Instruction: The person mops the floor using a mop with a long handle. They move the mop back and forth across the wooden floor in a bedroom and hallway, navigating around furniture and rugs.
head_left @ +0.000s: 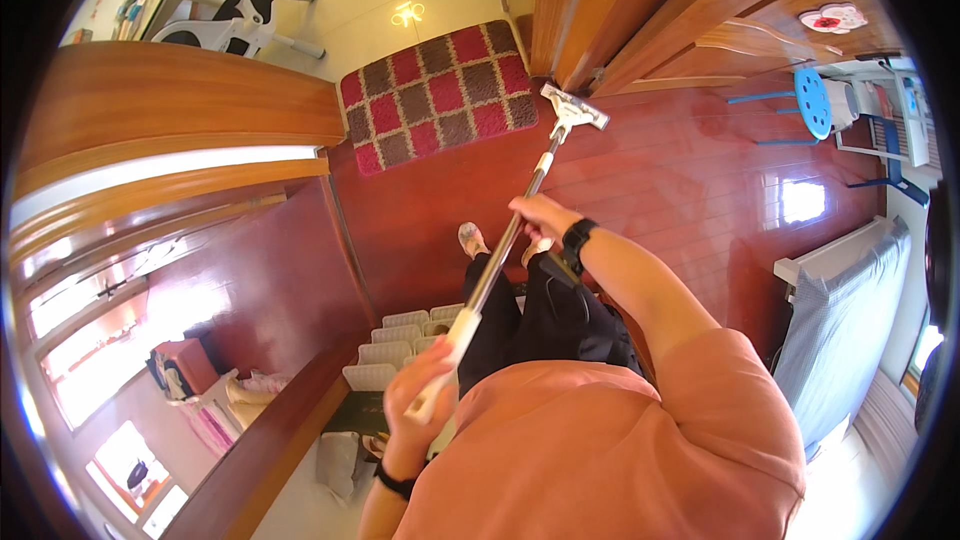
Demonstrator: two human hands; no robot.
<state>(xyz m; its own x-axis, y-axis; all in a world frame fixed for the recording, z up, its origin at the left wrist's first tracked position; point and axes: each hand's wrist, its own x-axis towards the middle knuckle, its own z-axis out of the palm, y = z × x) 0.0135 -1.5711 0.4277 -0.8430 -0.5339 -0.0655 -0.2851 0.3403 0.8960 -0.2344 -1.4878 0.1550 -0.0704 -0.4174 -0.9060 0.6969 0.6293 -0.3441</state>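
A long-handled mop or squeegee with a metal pole (491,274) and a flat white head (576,108) reaches across the dark red wood floor (450,191). My left hand (420,394) is closed around the white grip at the near end of the pole. Farther up, my right hand (545,217) grips the metal part of the pole. The head lies at the foot of the wooden door frame, close to the right corner of a red and brown checked mat (439,97). Both of my wrists wear black bands.
White plastic baskets (382,352) stand beside my legs. A wooden door (690,22) is at upper right, with a blue stool (812,103) beyond it. A cloth-covered piece of furniture (847,315) stands at right. An exercise bike or similar machine (240,19) is at upper left.
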